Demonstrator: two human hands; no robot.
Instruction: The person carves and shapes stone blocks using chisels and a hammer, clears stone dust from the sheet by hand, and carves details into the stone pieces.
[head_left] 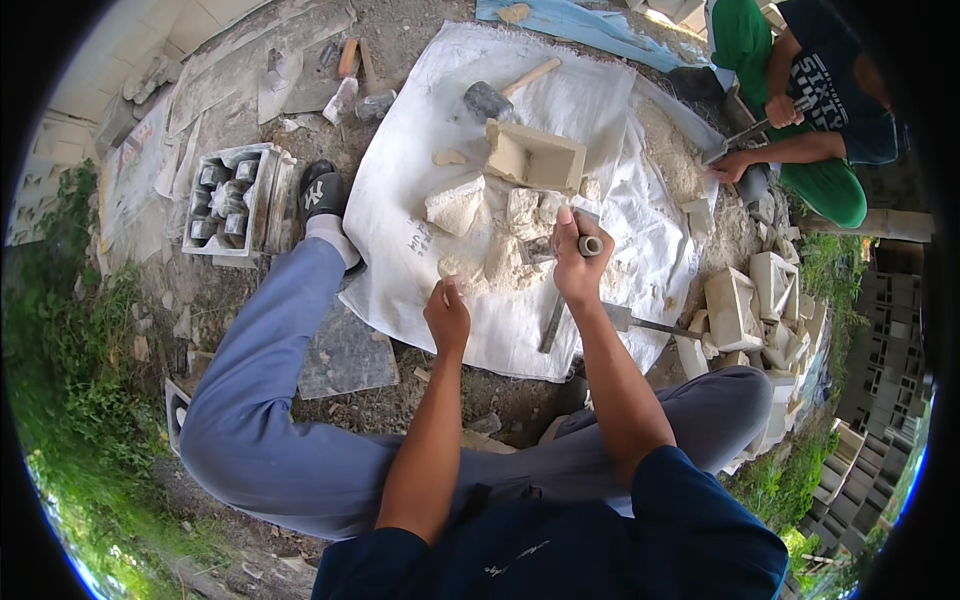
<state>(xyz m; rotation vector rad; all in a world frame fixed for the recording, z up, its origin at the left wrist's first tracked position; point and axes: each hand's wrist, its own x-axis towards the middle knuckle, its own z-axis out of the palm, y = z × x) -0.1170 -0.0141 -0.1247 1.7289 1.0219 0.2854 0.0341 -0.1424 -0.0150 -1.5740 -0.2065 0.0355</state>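
Note:
My left hand is closed, its fingers curled beside a pale crumbly patch on a white sheet; I cannot make out what it holds, if anything. My right hand wraps round a metal tool with a hollow tubular handle. A flat metal blade shows beside that hand, against the pale rubble. Several broken chunks of pale stone-like material lie beyond my hands. Behind them sits a hollow, box-shaped beige block. A flat metal tool with a long shaft lies right of my forearm.
A mallet lies at the sheet's far side. Hand tools rest on the ground far left, near a metal mould. Hollow blocks are piled at right. A co-worker's hands hold a tool at far right.

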